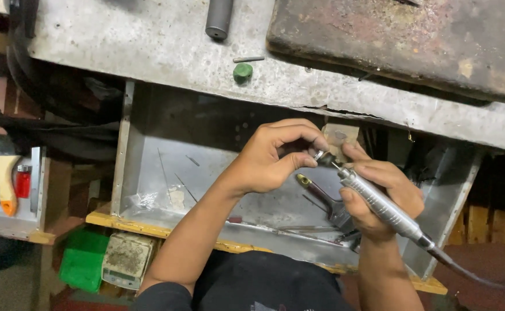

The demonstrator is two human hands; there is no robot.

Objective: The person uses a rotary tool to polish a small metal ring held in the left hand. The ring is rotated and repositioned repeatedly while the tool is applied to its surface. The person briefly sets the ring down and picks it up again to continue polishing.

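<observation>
Hands: two bare hands meet in the middle, over an open metal tray (149,173) under the bench (166,46).
Right hand: the right hand (379,193) is wrapped shut around a silver grinding tool (379,204), held like a fat pen.
Tool line: the tool is long and thin. It runs from near right, where a dark cord (483,276) comes out, up to far left, where its small tip (328,160) points.
Left hand: the left hand (272,155) has its fingers (304,131) curled and pinched on a tiny part (319,154). The part is too small to tell what it is.
Where they meet: the tiny part sits right at the tool's tip, touching it or just beside it. The part lies to the left of the right hand, so the left hand is the nearer one.
Behind the hands: a small wooden block (339,135) sticks out from the bench edge, just beside the fingertips.
In the tray: a brush (321,198) with a dark handle lies under the hands, and some thin metal sticks lie near it.
On the bench: a green knob (242,72), a small pin, a dark round bar (219,17) and a rusty plate (402,40).
Far left: a red lighter (23,181) and a pale handle (4,178) on a shelf.
Near left: a green box (82,259) and a small scale (127,259).
</observation>
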